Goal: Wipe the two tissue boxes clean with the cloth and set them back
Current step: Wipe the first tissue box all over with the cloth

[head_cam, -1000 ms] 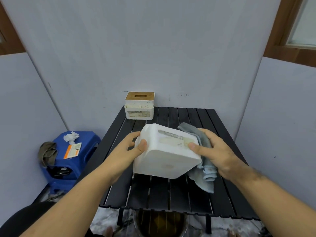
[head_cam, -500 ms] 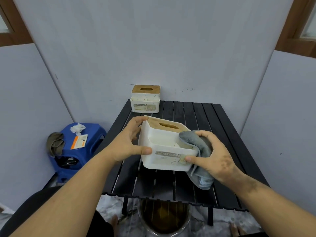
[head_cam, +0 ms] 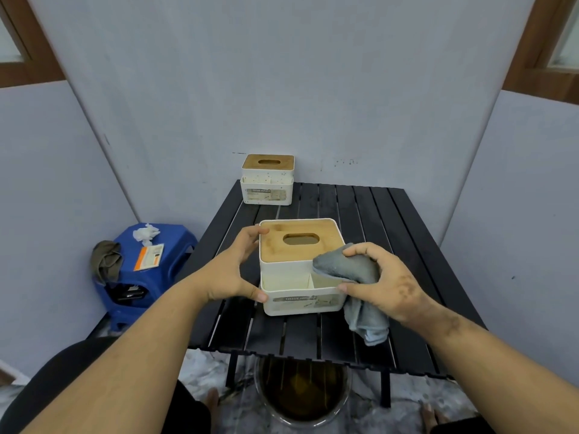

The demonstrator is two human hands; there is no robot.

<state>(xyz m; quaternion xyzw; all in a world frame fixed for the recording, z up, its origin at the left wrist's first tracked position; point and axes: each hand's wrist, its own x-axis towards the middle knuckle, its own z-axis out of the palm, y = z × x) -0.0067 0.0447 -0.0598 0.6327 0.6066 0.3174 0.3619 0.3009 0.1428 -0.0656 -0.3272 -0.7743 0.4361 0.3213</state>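
**Near box held upright, cloth on its corner**

The left hand gripped the near tissue box at table centre. The right hand clutched the grey cloth against its 3 o'clock side. The second tissue box stood at 11 o'clock.

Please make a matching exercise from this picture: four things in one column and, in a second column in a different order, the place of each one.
Things
1. near tissue box
2. far tissue box
3. grey cloth
4. crumpled white tissue

Places
A. on the blue stool
B. in the right hand
C. at the table's back edge, near the wall
D. between both hands; the left hand holds its side

Pairs: 1-D, 2-C, 3-B, 4-A
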